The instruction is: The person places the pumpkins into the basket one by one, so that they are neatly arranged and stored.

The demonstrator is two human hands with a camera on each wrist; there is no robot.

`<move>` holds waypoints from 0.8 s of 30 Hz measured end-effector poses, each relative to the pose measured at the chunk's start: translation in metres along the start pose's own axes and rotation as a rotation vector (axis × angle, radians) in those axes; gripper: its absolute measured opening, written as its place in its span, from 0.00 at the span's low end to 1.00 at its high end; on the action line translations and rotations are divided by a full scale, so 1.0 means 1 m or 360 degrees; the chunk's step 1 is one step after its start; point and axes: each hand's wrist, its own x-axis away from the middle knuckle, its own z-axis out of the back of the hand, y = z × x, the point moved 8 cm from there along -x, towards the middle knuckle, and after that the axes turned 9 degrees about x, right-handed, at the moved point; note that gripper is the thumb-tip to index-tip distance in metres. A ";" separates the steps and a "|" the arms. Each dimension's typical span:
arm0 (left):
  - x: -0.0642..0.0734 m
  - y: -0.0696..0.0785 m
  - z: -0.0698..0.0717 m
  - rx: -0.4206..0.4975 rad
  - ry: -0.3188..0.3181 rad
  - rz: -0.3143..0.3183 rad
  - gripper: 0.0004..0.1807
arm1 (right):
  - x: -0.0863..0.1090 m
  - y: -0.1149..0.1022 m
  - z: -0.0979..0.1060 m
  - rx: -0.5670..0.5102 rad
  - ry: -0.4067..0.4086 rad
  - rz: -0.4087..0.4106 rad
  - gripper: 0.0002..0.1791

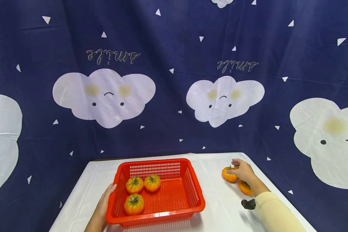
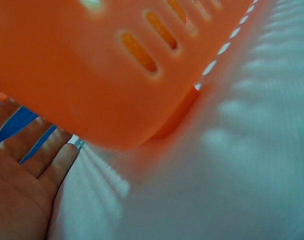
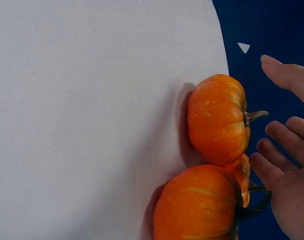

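Observation:
In the head view, three small orange pumpkins point(image 1: 134, 204) with greenish tops sit in the left part of a red plastic basket point(image 1: 162, 214). My left hand point(image 1: 104, 201) rests against the basket's left side; the left wrist view shows its fingers point(image 2: 57, 167) nearly straight by the wall. Over at the right, my right hand point(image 1: 243, 171) hovers above more pumpkins, fingers spread and holding nothing. The right wrist view shows one pumpkin point(image 3: 216, 120) closest to the fingertips, a second pumpkin point(image 3: 196, 205) below it, and a third pumpkin point(image 3: 239, 175) partly hidden behind them.
A white cloth point(image 1: 217, 206) covers the table under the basket and pumpkins. Behind it hangs a dark blue curtain point(image 1: 168, 135) printed with clouds and triangles. A small black object point(image 1: 248, 204) sits at the right sleeve's cuff.

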 end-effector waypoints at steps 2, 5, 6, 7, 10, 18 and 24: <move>0.001 0.000 0.003 -0.0003 0.0011 0.0014 0.39 | -0.002 -0.001 -0.006 0.0012 -0.0025 0.0024 0.48; 0.002 0.000 0.006 -0.0008 0.0031 0.0024 0.38 | -0.004 -0.004 -0.011 0.0049 -0.0040 0.0038 0.49; 0.003 0.000 0.006 -0.0011 0.0031 0.0025 0.38 | -0.004 -0.005 -0.012 0.0067 -0.0042 0.0046 0.49; 0.003 -0.001 0.007 -0.0019 0.0032 0.0027 0.38 | -0.004 -0.007 -0.012 0.0087 -0.0045 0.0051 0.49; 0.004 -0.001 0.006 -0.0018 0.0042 0.0012 0.38 | -0.003 -0.009 -0.013 0.0124 -0.0061 0.0044 0.48; -0.001 -0.001 0.000 0.0002 0.0028 -0.0007 0.39 | -0.007 -0.006 -0.014 0.0257 -0.0152 0.0017 0.47; 0.005 0.003 -0.009 0.0058 -0.0012 -0.0051 0.39 | -0.013 -0.002 -0.014 0.0339 -0.0175 -0.0039 0.47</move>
